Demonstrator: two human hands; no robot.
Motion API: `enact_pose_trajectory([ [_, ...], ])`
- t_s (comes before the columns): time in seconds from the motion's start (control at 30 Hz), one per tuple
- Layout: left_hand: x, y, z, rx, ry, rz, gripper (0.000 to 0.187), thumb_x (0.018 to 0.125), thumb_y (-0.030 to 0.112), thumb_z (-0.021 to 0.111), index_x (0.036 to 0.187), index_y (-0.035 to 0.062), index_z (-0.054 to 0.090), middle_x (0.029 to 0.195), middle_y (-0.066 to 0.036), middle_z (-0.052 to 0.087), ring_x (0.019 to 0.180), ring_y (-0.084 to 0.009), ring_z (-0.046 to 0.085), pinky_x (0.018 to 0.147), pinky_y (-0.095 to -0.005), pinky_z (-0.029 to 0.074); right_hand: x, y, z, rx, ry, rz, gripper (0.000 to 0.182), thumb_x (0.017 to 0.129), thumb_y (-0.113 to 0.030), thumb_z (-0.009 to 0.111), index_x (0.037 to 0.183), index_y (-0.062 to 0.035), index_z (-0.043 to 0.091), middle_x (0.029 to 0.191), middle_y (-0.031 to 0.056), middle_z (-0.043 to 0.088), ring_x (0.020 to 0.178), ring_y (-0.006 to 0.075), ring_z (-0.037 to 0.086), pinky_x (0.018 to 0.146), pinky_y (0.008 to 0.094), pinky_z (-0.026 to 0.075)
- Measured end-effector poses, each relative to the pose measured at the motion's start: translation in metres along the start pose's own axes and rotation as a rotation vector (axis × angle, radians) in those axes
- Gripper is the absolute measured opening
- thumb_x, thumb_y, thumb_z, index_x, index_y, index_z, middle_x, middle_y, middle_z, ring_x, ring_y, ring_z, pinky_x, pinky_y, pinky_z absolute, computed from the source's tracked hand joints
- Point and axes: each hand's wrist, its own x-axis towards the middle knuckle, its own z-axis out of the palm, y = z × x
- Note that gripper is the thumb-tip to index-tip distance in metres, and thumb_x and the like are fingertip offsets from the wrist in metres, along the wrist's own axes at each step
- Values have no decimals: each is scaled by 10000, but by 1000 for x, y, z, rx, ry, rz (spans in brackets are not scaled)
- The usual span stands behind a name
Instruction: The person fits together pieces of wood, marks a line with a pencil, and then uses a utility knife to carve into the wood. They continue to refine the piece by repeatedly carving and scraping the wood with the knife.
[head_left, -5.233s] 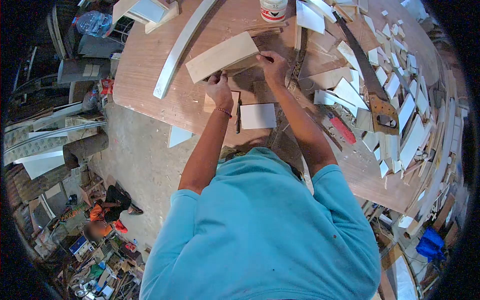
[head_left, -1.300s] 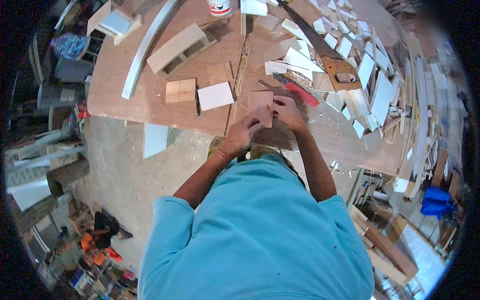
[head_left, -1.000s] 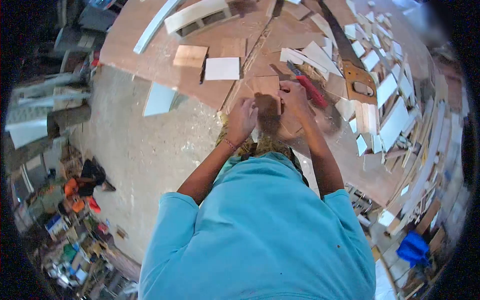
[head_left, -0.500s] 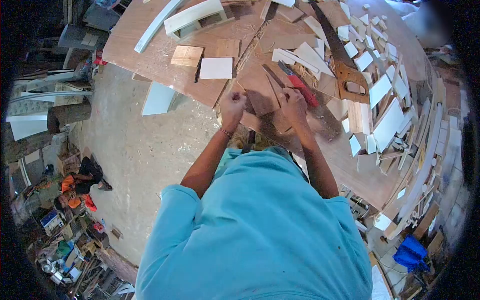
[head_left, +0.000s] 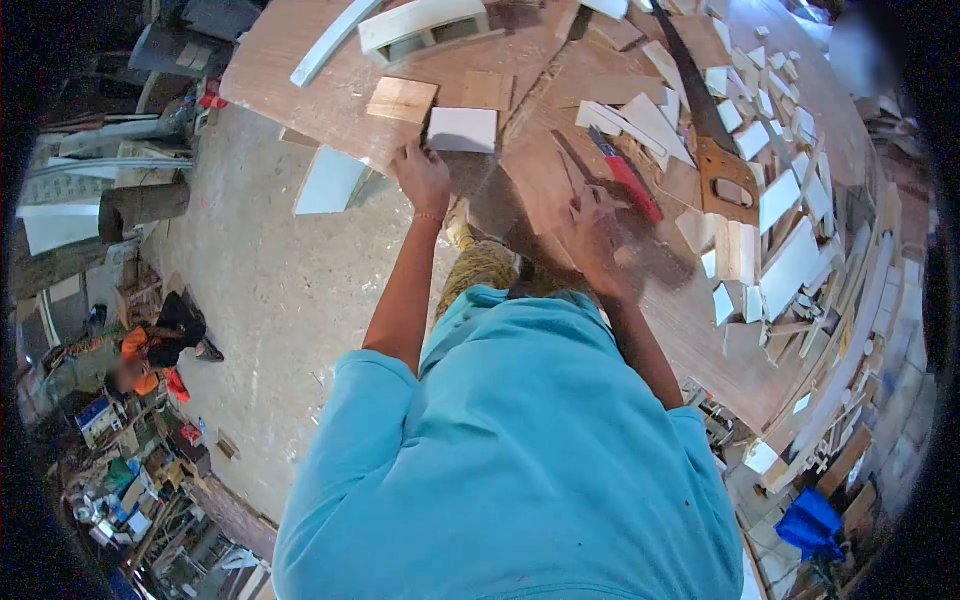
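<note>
My left hand [head_left: 425,182] is at the table edge, fingers apart, its fingertips just below a white rectangular piece [head_left: 463,130] and a light wooden square [head_left: 402,99]. Nothing shows in its grasp. My right hand [head_left: 594,228] is over the brown tabletop, its fingers blurred, so what it holds, if anything, is unclear. A thin dark strip [head_left: 570,162] lies just above its fingertips. To the upper right of that hand rests a red-handled tool [head_left: 632,182] with a dark tip.
A handsaw [head_left: 727,180] lies at the right, beside many white and wooden offcuts [head_left: 790,258]. A white box-like frame [head_left: 420,30] and a long pale strip [head_left: 335,42] are on the upper table. A person in orange [head_left: 140,350] is at the far left.
My left hand has moved left and up toward the white piece. My right hand has shifted slightly down and right, and the view has shifted. A brown rectangular piece between the hands no longer shows clearly.
</note>
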Motion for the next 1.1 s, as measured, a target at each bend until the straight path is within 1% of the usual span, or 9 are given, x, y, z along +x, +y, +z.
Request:
enact_pose_trajectory([
  [0.47,1,-10,36,-249,-99,-100,152,661,88,546,746,-28,596,655,-196,583,631,-331,570,594,-391,440,31,-56,14,82,18,-189,302,706,-223,592,930,-26,541,862,149,558,803,326,538,713,423,414],
  [0.6,-6,11,21,-607,-138,-454,162,692,111,558,737,-37,603,656,-133,598,610,-213,572,570,-306,441,48,-57,48,357,-5,-172,269,730,-244,584,876,-18,566,771,165,574,748,335,553,663,418,431],
  [0.7,-23,28,1,-882,-286,-457,197,737,125,550,833,-41,592,681,-86,597,609,-137,550,550,-259,429,57,-77,36,523,-102,10,260,764,-236,555,900,-16,581,796,171,596,713,285,576,647,365,438],
  [0.77,-38,37,-7,-951,-341,-381,217,761,129,540,888,-42,584,708,-71,596,619,-108,537,541,-238,422,65,-80,35,820,-389,362,263,768,-239,551,876,-4,595,747,151,607,666,260,577,626,343,442],
  [0.8,-46,41,-9,-995,-482,-367,225,777,128,529,921,-41,570,736,-76,596,632,-107,539,550,-236,429,65,-78,35,818,-384,362,263,768,-239,551,876,-4,595,747,151,607,666,260,577,626,343,442],
  [0.87,-60,47,-13,-1041,-640,-342,235,793,128,518,953,-39,557,764,-81,596,644,-106,542,559,-234,436,60,-66,41,764,-330,246,201,797,-181,534,892,-10,580,716,56,590,577,99,539,496,234,434],
  [1.0,-72,53,-27,-1084,-615,-379,222,779,91,533,960,-36,550,804,-86,591,670,-113,553,608,-230,467,55,-7,55,756,32,110,199,797,-168,531,937,-32,571,664,38,591,548,89,527,465,235,427],
  [1.03,-77,45,-21,-1016,-625,-393,233,773,90,542,966,-41,547,810,-91,592,674,-118,557,600,-232,469,50,-14,15,922,-107,451,169,798,-163,526,895,-39,587,652,34,595,551,84,528,486,231,425],
  [1.1,-85,45,-21,-984,-676,-415,246,756,90,566,955,-54,545,792,-85,588,662,-126,557,574,-238,470,43,10,-3,765,-77,444,166,791,-168,531,867,-33,590,653,49,599,559,93,536,497,242,422],
])
